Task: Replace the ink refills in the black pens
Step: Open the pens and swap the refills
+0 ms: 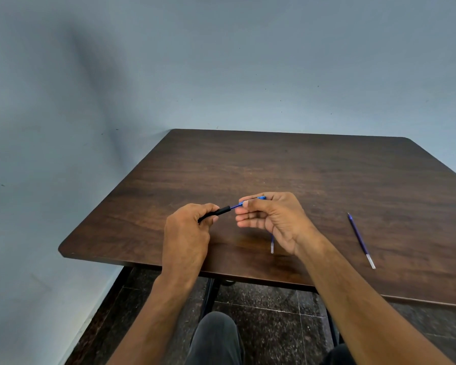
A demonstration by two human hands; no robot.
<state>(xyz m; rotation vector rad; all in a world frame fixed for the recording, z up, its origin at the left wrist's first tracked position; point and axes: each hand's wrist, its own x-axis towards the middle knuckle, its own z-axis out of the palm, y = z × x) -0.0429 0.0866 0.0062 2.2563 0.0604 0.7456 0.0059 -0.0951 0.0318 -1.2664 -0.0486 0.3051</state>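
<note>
Over the near part of the dark wooden table (pixel 313 175), my left hand (pixel 187 233) grips a black pen barrel (pixel 217 212) that points up and to the right. My right hand (pixel 269 217) pinches a blue ink refill (pixel 248 202) whose left end sits in the barrel's open mouth. A second blue refill (pixel 360 239) with a clear tail lies on the table to the right, apart from both hands. Beneath my right hand a third refill (pixel 272 245) shows only its clear lower end; the rest is hidden by the hand.
The table stands against a pale blue wall (pixel 221 61), with its left corner close to the wall. Its near edge runs just in front of my wrists. Below are a dark tiled floor (pixel 261 299), black table legs and my knees in dark trousers (pixel 216 338).
</note>
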